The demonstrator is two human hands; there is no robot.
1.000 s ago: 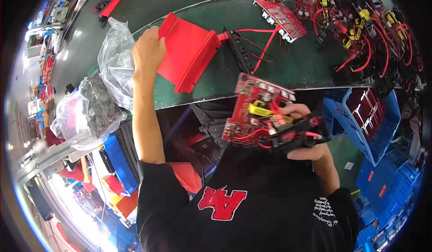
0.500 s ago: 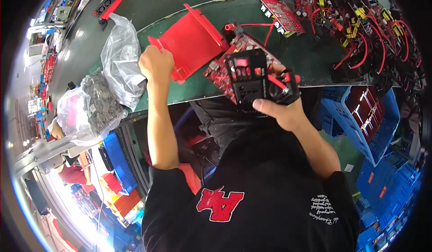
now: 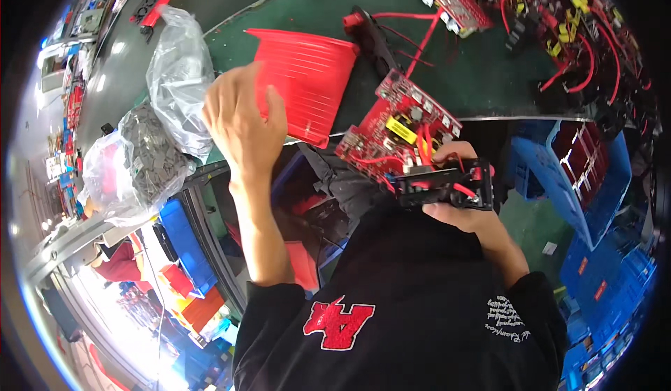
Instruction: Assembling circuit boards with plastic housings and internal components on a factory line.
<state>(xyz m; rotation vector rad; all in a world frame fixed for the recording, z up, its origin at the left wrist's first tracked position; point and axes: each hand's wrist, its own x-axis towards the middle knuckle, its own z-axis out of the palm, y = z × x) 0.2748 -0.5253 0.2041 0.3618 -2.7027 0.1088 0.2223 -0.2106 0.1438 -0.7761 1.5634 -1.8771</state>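
A red ribbed casing [image 3: 307,76] lies on the green bench with its grooved side up. Over its left edge hovers my left hand [image 3: 244,122], fingers apart and nothing in them; I cannot tell whether a fingertip touches the casing. My right hand [image 3: 465,213] grips a black end panel [image 3: 444,180] between thumb and fingers at the bench's front edge. Joined to that panel, a red circuit board [image 3: 398,129] with a yellow part and red wires tilts up, its components facing me. Beyond the board, another black panel [image 3: 374,41] with a red terminal trails red wires.
Several wired red boards [image 3: 580,34] are heaped at the right; one red board [image 3: 451,0] lies at the back. Clear plastic bags [image 3: 180,76], one with grey parts [image 3: 154,153], lie left. A small red fan panel [image 3: 155,0] sits far left. Blue crates [image 3: 580,181] stand below right.
The red casing has turned over, from smooth channel side to ribbed side, and my left hand has loosened from it. My right hand has lowered and tilted the black panel, exposing the circuit board.
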